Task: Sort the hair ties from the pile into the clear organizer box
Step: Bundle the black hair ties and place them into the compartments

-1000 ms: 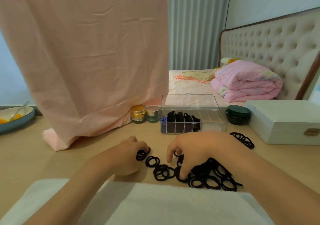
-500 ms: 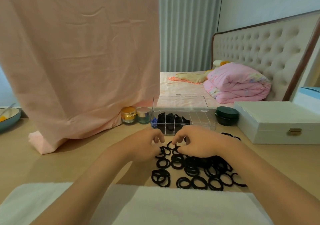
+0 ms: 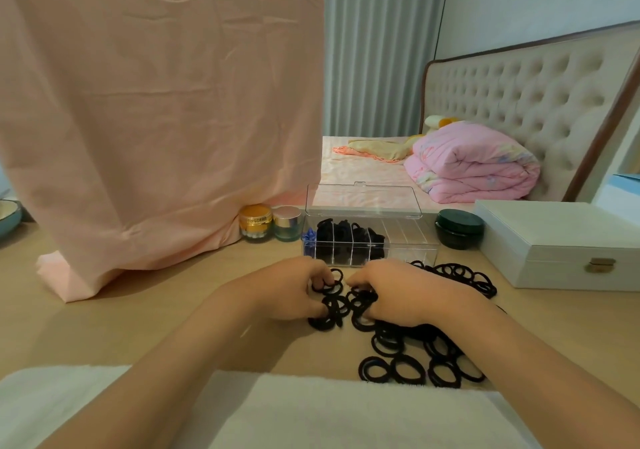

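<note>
hair ties (image 3: 419, 332) gripped, left hand (image 3: 289, 289), right hand (image 3: 405, 291)

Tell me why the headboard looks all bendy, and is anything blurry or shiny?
Head view: the wide-angle lens bows the headboard toward the picture's edge. Head view: the clear organizer box shows a faint pale sheen on its raised lid. Head view: the left hand and right hand look slightly soft among the hair ties, whose loops stay readable.

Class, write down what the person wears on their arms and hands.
Nothing shows: the left hand and right hand are bare, with no gloves, rings or watch visible, and both forearms are bare, with no sleeves in view.
</note>
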Demonstrator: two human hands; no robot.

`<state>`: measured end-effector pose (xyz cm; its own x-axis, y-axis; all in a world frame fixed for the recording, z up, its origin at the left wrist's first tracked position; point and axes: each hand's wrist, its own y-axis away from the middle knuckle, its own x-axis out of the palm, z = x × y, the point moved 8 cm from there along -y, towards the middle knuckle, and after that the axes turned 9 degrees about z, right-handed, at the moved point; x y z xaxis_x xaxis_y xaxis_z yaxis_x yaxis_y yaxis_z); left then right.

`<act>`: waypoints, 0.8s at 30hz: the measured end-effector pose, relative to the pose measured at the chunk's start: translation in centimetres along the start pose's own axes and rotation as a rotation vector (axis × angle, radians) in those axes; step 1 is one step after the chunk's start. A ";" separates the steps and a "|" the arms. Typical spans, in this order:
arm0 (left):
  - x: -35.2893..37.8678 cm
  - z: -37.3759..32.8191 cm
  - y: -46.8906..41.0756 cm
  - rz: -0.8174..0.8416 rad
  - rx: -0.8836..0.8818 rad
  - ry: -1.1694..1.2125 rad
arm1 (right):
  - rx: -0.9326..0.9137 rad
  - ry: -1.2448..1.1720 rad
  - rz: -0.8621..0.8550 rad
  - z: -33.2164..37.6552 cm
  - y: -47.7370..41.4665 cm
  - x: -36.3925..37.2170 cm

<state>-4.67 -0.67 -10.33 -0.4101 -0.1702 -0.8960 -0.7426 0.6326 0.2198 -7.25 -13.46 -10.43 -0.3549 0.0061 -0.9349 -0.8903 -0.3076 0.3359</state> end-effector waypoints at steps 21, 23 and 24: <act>0.8 -4.9 -1.6 0.040 0.195 -0.075 | -0.007 -0.090 0.086 -1.6 1.0 -1.1; 0.7 -4.7 -1.5 0.066 0.169 -0.073 | 0.004 -0.052 0.082 -1.6 0.6 -0.9; 0.7 -4.6 -1.5 0.090 0.159 -0.093 | 0.004 -0.042 0.075 -1.5 0.4 -0.8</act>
<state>-6.33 -5.22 -9.49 -0.4145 -0.0416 -0.9091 -0.6095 0.7545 0.2434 -6.91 -15.02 -9.75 -0.4320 0.0232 -0.9016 -0.8619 -0.3048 0.4052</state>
